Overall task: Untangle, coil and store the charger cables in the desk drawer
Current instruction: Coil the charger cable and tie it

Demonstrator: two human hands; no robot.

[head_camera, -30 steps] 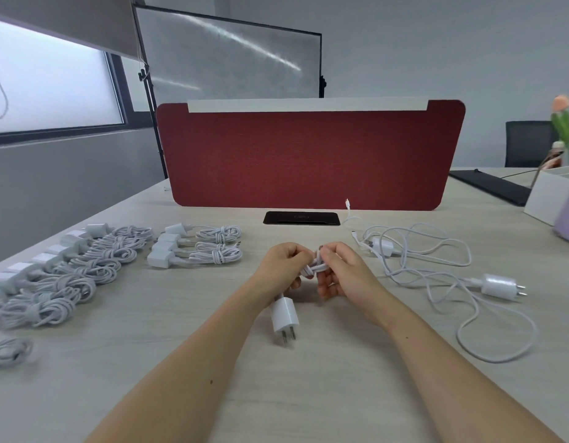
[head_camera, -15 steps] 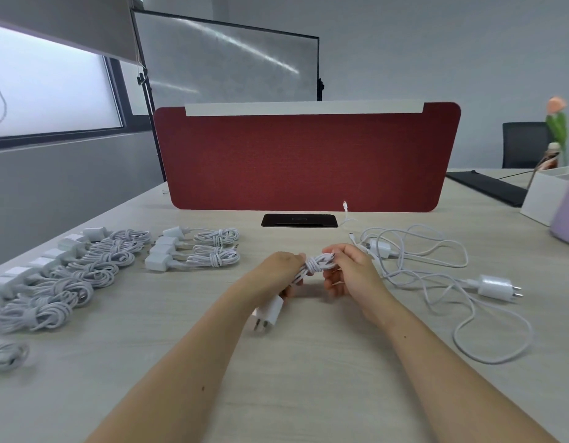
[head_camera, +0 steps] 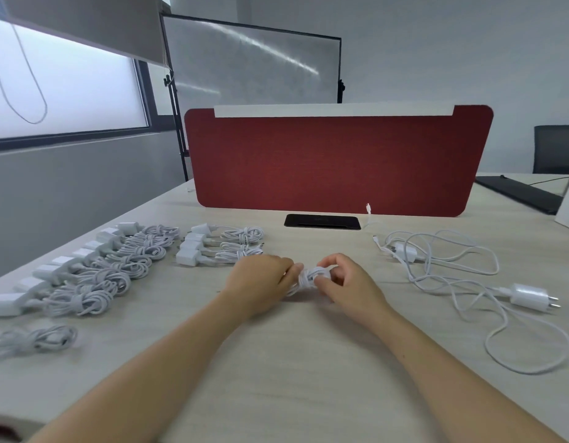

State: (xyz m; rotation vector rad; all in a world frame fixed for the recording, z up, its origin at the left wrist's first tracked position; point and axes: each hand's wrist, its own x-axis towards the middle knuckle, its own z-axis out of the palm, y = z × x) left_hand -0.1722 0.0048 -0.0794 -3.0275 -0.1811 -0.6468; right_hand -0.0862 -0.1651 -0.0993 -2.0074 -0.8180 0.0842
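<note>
Cable like this is light, soft and a little springy, so the cable bundle [head_camera: 311, 276] will likely try to loosen unless its middle wrap is kept pinched. The safest hold is probably across that wrapped waist, not on a single loop, which would pull out and undo the coil. Its plug end would be the heavier part and would swing if left hanging, but no plug shows on this bundle, perhaps because it is hidden under a palm.

The bundle is thin white cord wound into a short, tight hank. It sits in front of the red screen [head_camera: 337, 161], about level with its centre and just above the table [head_camera: 292, 362]. The left hand [head_camera: 260, 279] has its fingers curled round one end. The right hand [head_camera: 350, 286] pinches the other end between thumb and fingertips, so both are gripping it.

In front of the screen's right half, the loose cables [head_camera: 452, 273] sprawl in overlapping loops, with a white plug block [head_camera: 529, 297] at their outer edge. These look uncoiled and will need careful teasing apart. In front of the screen's left end and beyond it lie the coiled chargers [head_camera: 117, 266] in neat rows. No drawer is in view.
</note>
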